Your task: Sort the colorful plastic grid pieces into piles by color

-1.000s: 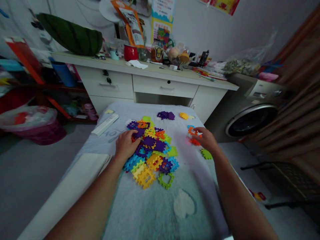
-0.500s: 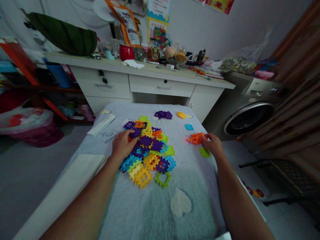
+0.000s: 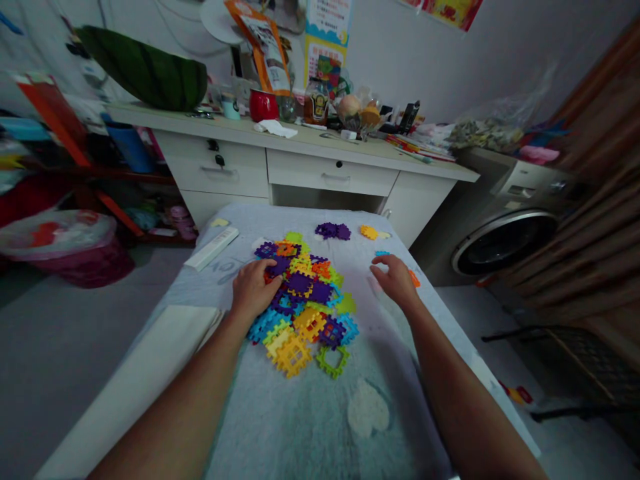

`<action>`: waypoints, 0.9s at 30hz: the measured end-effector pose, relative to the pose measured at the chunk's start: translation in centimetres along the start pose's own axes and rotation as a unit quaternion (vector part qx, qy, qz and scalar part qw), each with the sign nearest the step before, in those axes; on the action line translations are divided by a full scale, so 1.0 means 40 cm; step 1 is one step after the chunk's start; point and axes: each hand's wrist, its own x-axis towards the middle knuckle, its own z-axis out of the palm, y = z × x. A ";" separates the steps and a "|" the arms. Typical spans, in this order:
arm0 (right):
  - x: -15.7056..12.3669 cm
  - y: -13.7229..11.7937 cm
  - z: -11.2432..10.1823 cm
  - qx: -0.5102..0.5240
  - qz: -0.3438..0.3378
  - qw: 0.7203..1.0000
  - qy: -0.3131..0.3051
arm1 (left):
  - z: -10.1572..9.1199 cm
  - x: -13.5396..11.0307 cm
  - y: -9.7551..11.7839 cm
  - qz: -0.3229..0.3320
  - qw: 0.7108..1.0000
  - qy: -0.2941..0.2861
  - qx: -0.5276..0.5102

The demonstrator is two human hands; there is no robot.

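Currently, the left hand (image 3: 253, 288), bare, is rested at the left edge of a loose heap of brightly coloured, square, toothed plastic tiles (image 3: 305, 287), its thumb and forefinger parted against a solid dark purple tile (image 3: 281, 265); whether that tile is gripped cannot be told. The right hand (image 3: 397, 280), also bare, is held apart from the heap, to its right, with a gap left between thumb and forefinger and the other fingers partly hidden; nothing can be seen between them. An orange plastic piece (image 3: 414, 279) is partly covered by this hand, and a light blue plastic piece (image 3: 383, 253) is seen just past its fingertips. At the heap's near edge, a yellow tile with a window grid (image 3: 283, 362) and a lime-green open square frame (image 3: 323, 361) are placed. Beyond the heap, a dark purple cluster of tiles (image 3: 333, 231) and a small yellow-orange tile (image 3: 369, 232) are laid out. Everything is supported by a table covered with pale blue-grey cloth (image 3: 310, 420), faced by a white drawered desk (image 3: 333, 175).
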 end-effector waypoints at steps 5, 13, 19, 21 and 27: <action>0.027 -0.124 0.103 0.029 -0.093 0.991 -0.093 | -0.003 -0.003 0.004 0.002 1.000 0.005 0.002; 0.020 -0.157 0.201 0.033 -0.113 0.987 -0.114 | 0.000 -0.004 0.001 -0.001 1.000 0.007 -0.002; 0.018 -0.146 0.206 0.036 -0.116 0.987 -0.104 | -0.001 -0.003 0.001 -0.001 1.000 0.005 -0.003; 0.015 -0.145 0.206 0.033 -0.109 0.989 -0.090 | -0.003 -0.004 0.002 0.001 1.000 0.006 -0.003; 0.001 -0.139 0.207 0.028 -0.090 0.995 -0.037 | -0.003 -0.004 0.004 0.005 1.000 0.006 -0.003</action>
